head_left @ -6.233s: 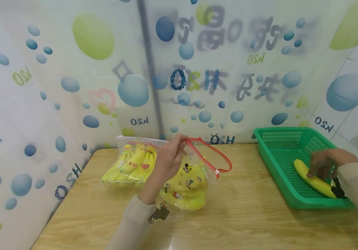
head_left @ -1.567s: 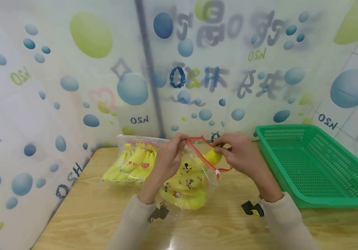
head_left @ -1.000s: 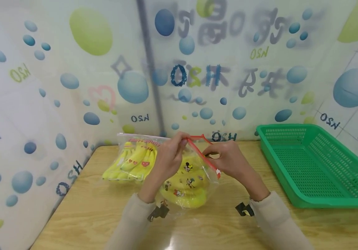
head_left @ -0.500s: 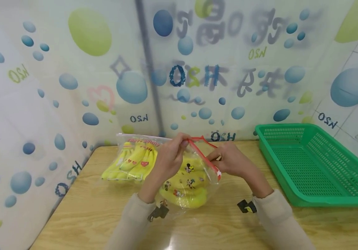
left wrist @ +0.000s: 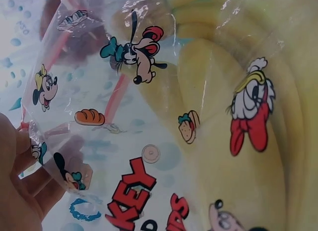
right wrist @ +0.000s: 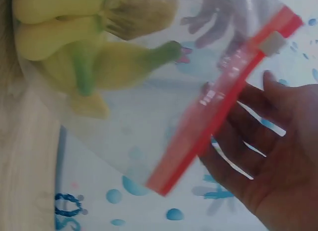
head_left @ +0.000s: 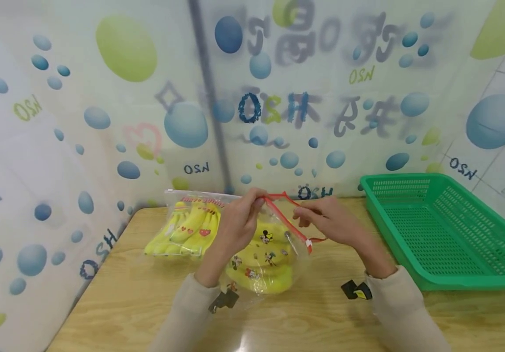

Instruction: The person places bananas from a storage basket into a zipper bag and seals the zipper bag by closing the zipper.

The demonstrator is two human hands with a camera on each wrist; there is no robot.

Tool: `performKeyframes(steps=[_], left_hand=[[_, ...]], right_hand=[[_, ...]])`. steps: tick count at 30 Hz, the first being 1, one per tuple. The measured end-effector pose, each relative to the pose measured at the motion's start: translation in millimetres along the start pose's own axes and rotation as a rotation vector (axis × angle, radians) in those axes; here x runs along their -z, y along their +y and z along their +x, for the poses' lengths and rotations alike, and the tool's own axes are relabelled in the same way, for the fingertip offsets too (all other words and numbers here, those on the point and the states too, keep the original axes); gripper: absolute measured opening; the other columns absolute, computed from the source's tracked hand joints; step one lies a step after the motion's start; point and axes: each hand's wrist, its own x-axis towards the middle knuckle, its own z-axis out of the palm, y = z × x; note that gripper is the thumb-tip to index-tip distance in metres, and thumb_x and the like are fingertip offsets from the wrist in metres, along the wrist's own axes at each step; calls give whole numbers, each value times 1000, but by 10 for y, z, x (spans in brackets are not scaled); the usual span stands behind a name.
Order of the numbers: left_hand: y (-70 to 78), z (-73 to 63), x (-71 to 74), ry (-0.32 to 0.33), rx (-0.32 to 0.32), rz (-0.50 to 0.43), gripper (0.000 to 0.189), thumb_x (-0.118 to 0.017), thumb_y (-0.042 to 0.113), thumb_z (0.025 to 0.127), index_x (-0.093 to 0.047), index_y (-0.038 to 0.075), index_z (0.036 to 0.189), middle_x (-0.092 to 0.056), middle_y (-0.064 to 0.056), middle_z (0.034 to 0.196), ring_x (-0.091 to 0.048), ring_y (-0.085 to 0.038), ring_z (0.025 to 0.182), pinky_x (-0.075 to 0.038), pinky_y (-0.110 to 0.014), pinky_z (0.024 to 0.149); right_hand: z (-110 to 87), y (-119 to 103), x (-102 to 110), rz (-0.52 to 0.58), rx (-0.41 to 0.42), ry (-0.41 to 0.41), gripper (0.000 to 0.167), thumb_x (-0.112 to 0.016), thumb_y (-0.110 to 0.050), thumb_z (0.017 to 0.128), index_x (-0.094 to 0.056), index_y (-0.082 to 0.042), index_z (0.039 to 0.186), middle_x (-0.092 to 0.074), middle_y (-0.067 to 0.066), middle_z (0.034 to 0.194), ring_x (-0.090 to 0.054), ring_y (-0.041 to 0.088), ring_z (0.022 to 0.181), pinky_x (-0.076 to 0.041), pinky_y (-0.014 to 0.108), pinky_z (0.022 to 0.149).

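A clear zip bag (head_left: 303, 254) printed with cartoon characters stands on the table, holding several yellow bananas (head_left: 274, 281). My left hand (head_left: 237, 222) pinches the bag's top corner beside the red zip edge (head_left: 285, 220). In the left wrist view, that hand (left wrist: 22, 186) is at the bag's left side. My right hand (head_left: 329, 220) is at the gaping mouth, fingers inside the red loop. Seen from the right wrist, its fingers (right wrist: 243, 141) are loosely bent next to the red strip (right wrist: 198, 136), with no banana in them. A white slider (right wrist: 272, 43) sits near one strip end.
Another clear bag (head_left: 169, 227) with a pale zip and red print, full of bananas, lies on the left. To the right stands a green perforated basket (head_left: 424, 234) with no bananas in it. A patterned curtain (head_left: 332, 142) hangs behind the table (head_left: 287, 322).
My right hand took a banana from the green basket, put it into the bag's mouth and let go. It has since drawn back slightly to the right. My left hand keeps its hold.
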Motion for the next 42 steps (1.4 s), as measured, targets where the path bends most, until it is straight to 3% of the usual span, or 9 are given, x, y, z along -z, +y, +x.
performKeyframes(steps=[3,11,18,24,26,29,33,36,42], left_hand=[[-4,6,0,44,-21,33,17,-49,15,109,-65,10,114,-64,-3,71,-39,-8,53,-31,-21,51],[-5,19,24,101,-33,61,15,-53,15,108,-66,9,111,-69,-4,74,-37,-7,51,-28,-21,49],[-15,7,51,125,-28,76,15,-54,15,108,-66,8,110,-61,-4,67,-32,-7,50,-26,-22,48],[-17,17,111,196,-33,115,13,-58,13,106,-68,8,110,-60,-3,67,-41,-10,51,-29,-22,49],[-8,30,132,235,-43,112,12,-60,13,105,-70,7,109,-68,-6,79,-53,-13,56,-39,-23,50],[21,51,156,300,-62,111,13,-63,15,103,-73,8,105,-70,-14,118,-69,-22,76,-48,-29,53],[90,68,194,354,-122,134,12,-67,18,101,-75,10,96,-58,-16,142,-67,-33,108,-56,-39,69],[183,76,230,366,-201,162,10,-71,16,97,-75,11,90,-69,-11,129,-61,-34,117,-55,-45,90],[418,61,281,386,-307,178,5,-80,11,87,-76,10,83,-74,-5,87,-65,-29,99,-54,-42,91]], right_hand=[[-77,-122,95,-29,-27,11,35,-57,-31,107,-70,-18,77,-60,-6,63,-51,10,54,-46,28,55],[-179,-333,172,-97,-106,-352,43,-61,-56,99,-74,-26,73,-62,-7,55,-59,11,51,-48,27,55],[-196,-339,181,-131,-116,-321,29,-66,-30,101,-70,-21,73,-62,-11,61,-55,6,54,-45,25,56],[-217,-307,234,-175,-146,-116,23,-61,-26,105,-70,-16,86,-63,-5,71,-51,8,59,-43,27,57],[-217,-297,240,-191,-162,-9,23,-60,-25,106,-70,-15,88,-64,-3,72,-50,9,57,-42,28,56],[-201,-273,234,-188,-179,148,25,-58,-23,106,-69,-12,87,-64,-1,71,-50,11,54,-41,28,52],[-163,-214,223,-158,-158,327,26,-61,-20,105,-70,-9,84,-64,2,66,-51,11,48,-39,28,46],[-134,-166,218,-98,-128,401,22,-61,-17,105,-74,-5,91,-68,5,67,-60,10,51,-47,23,49],[-91,-69,199,-59,1,531,19,-56,-4,105,-74,3,105,-75,17,80,-73,20,62,-58,20,59]])
